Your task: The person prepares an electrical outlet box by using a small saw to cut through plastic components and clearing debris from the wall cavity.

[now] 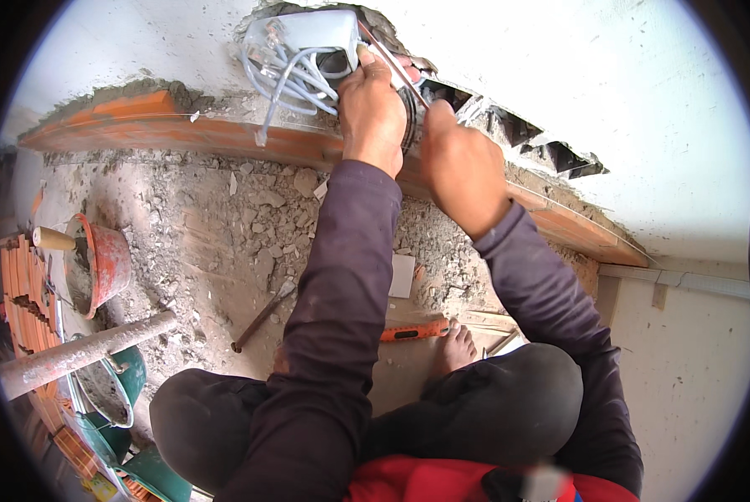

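Note:
My left hand [371, 115] reaches up to the broken wall and grips the lower right side of a pale grey plastic box [320, 30], thumb uppermost. Loops of grey cable [291, 79] hang from the box beside that hand. My right hand [463, 167] is closed around the lower end of a thin reddish-brown rod [391, 64], which slants up along the box's right side. Its exact kind is unclear. Between my hands a dark ribbed conduit [409, 117] shows in part. The wall cavity behind is partly hidden by the hands and the box.
A brick ledge [249, 138] runs along the wall's foot. Rubble [262, 201] covers the floor, with a hammer [262, 318] on it. An orange spirit level [412, 331] lies by my foot. Leftward are a red bucket [111, 263], a pole [90, 351] and stacked bricks [23, 293].

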The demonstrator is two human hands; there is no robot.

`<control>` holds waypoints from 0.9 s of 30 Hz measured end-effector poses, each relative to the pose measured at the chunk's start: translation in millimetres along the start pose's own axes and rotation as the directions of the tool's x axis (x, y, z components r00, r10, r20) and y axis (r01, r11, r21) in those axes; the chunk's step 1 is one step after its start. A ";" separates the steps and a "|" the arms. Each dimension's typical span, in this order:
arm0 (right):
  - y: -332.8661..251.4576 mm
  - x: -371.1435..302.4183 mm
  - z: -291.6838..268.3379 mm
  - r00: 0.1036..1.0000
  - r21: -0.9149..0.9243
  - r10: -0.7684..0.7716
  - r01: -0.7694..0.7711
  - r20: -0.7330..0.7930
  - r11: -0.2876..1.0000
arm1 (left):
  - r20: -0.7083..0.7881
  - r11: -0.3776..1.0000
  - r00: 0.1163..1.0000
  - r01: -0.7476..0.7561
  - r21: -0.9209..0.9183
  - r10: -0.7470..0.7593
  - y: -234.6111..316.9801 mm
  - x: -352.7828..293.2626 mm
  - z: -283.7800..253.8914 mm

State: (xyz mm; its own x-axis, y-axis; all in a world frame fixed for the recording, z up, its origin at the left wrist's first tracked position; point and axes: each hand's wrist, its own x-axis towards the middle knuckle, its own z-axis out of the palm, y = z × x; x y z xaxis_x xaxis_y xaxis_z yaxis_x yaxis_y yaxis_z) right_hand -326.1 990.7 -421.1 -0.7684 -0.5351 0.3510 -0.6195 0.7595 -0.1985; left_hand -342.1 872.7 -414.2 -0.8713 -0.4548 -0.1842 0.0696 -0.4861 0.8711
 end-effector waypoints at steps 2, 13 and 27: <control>1.0 -11.8 -2.3 0.999 -0.007 0.047 -0.047 0.027 0.999 | -0.007 1.000 1.000 -0.015 0.000 0.015 -1.3 2.3 0.7; 5.0 -15.0 -8.0 0.999 -0.022 0.025 -0.024 0.046 0.999 | 0.022 1.000 1.000 0.001 -0.010 -0.001 -3.7 -2.8 2.1; -8.5 15.6 -1.3 0.999 -0.038 -0.022 0.023 0.024 0.999 | 0.028 0.996 0.999 0.026 -0.082 -0.024 -5.8 1.9 -2.9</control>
State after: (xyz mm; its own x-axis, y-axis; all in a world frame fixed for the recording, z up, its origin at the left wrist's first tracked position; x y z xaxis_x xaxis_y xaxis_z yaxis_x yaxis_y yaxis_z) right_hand -332.6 976.4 -412.8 -0.7583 -0.5605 0.3329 -0.6304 0.7605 -0.1557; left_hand -342.7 872.5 -420.9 -0.8859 -0.4222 -0.1923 0.0862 -0.5571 0.8260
